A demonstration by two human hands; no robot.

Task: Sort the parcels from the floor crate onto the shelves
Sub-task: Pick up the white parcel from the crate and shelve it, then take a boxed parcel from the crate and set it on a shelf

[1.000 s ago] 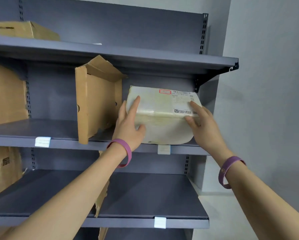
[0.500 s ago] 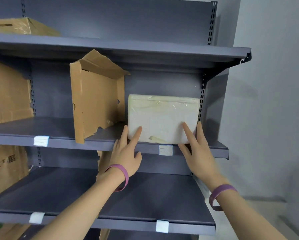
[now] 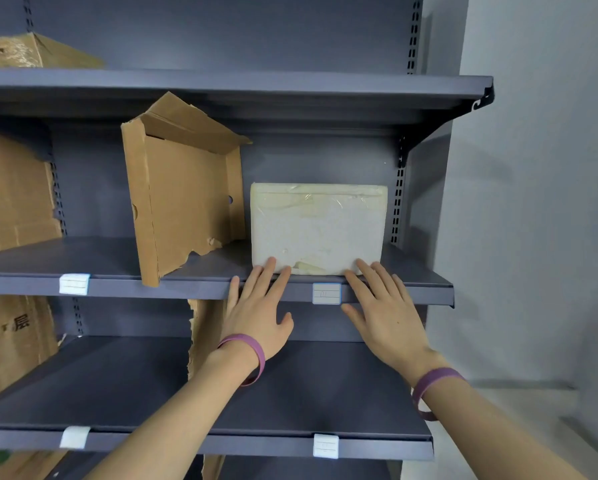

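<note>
Head view: white parcel (image 3: pixel 316 228) is standing upright at the middle shelf (image 3: pixel 200 287) near edge. Left hand (image 3: pixel 256 313) and right hand (image 3: pixel 385 315) are touching its base, fingers spread, holding nothing. Risk: parcel tipping forward off the lip. Torn cardboard box (image 3: pixel 183 202) is crowding its left side.

Parcel (image 3: pixel 317 228) on middle shelf (image 3: pixel 411 271), right of, perhaps touching, torn carton (image 3: pixel 183 199).

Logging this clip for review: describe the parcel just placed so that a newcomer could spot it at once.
On the grey shelving unit's middle shelf, look at its right end, just above a blue-edged label. The white parcel stands there, right of a torn brown carton; it alone is pale and plastic-wrapped.
</note>
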